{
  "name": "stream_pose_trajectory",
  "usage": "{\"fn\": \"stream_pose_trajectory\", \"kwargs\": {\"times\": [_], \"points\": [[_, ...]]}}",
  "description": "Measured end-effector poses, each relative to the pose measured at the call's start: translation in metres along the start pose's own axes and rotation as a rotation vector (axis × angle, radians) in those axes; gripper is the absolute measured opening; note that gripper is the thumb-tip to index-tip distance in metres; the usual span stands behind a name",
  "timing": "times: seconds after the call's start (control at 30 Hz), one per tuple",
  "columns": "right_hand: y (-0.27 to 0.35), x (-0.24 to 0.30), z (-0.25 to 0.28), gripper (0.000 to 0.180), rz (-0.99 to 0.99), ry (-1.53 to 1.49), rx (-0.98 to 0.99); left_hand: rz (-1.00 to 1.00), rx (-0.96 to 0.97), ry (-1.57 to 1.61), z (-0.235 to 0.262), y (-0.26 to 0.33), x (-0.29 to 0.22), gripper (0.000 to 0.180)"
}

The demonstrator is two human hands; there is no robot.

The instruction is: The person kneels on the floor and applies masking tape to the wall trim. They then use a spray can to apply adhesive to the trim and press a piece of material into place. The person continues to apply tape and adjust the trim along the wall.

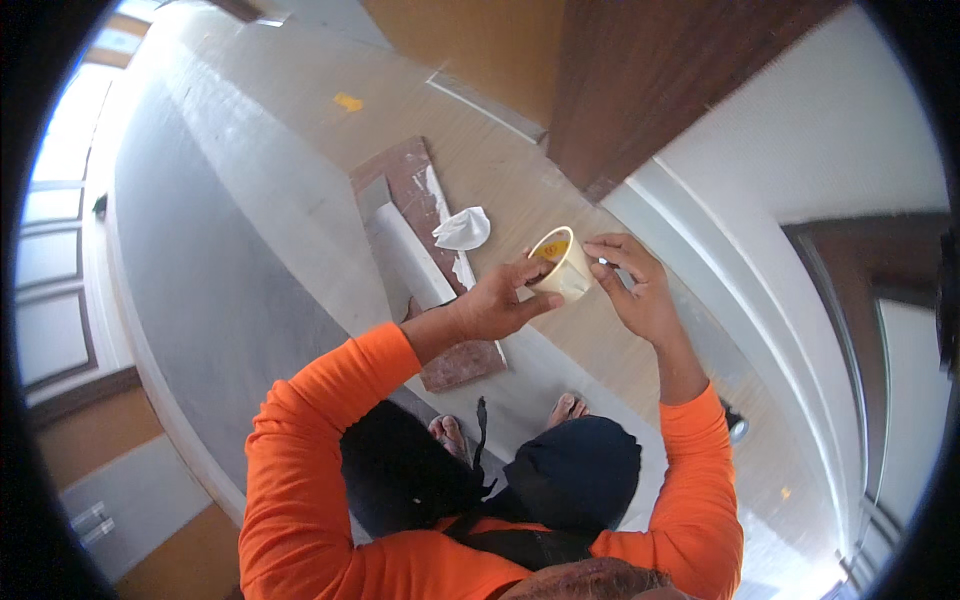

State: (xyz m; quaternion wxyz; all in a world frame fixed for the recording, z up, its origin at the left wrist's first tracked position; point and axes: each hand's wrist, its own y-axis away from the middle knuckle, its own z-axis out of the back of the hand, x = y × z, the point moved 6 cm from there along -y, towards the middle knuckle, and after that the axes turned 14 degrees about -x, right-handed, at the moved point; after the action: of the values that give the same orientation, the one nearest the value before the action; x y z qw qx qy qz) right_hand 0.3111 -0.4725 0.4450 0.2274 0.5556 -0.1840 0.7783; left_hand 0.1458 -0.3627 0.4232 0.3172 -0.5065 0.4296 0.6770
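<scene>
My left hand grips a cream-coloured cup, with its fingers over the rim and its thumb along the outside. The cup is tilted, and yellow and brown patches show on its inner wall. Close against the cup's right side is my right hand, its thumb and forefinger bent together in a pinch. A tiny white spot shows between those fingertips, too small to name. Below the hands, a reddish-brown board smeared with white lies on the floor. A broad metal blade rests on it, beside a crumpled white piece.
Brown door frame and white skirting run along the right. Pale wood-look floor with a grey strip stretches to the far left. My bare feet are close to the board. A dark cylindrical object lies by my right forearm.
</scene>
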Motion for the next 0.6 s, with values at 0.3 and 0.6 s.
{"fn": "stream_pose_trajectory", "kwargs": {"times": [0.3,0.6], "points": [[-0.006,-0.044,-0.016,0.019,-0.310,-0.155,0.078,0.031,-0.150,-0.152,0.004,0.006,0.003,0.043],[0.000,-0.062,0.012,0.013,-0.098,0.021,0.220,-0.076,-0.088,-0.207,-0.034,-0.003,0.005,0.043]]}}
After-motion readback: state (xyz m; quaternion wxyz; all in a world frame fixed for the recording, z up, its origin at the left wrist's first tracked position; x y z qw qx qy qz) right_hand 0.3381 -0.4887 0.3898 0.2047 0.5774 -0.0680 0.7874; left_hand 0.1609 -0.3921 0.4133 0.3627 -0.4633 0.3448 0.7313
